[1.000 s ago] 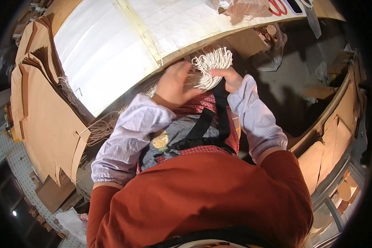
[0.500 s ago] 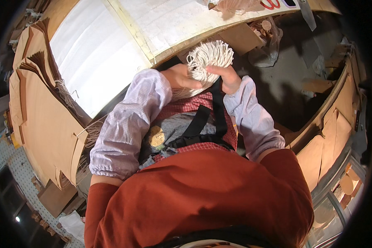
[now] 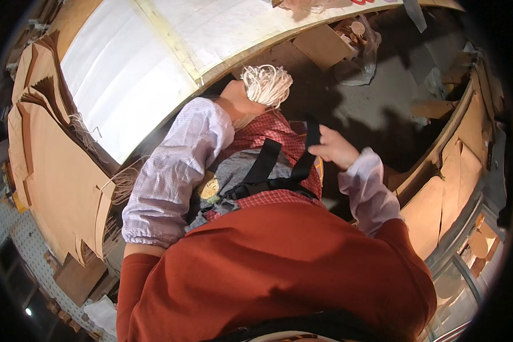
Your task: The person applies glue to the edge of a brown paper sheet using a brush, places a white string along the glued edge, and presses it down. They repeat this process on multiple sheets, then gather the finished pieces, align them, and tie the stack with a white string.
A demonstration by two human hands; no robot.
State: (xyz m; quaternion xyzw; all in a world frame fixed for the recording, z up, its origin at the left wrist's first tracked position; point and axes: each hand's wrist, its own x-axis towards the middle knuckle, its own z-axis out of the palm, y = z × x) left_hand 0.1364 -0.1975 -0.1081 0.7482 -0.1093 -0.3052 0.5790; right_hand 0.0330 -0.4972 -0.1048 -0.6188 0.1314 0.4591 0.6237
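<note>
Half-curled right hand (image 3: 337, 149) at strap (image 3: 312, 132), left hand (image 3: 235, 102) tight around cords (image 3: 269, 85)

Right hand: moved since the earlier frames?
Yes. Against the edge of the white tabletop, the right hand has moved rightward and back toward the person's body, off the cord bundle.

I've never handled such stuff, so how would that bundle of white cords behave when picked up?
The bundle of white cords would probably flop, since its thin strands curve and loop beyond the left hand. It may splay if gripped loosely, being many separate strands.
</note>
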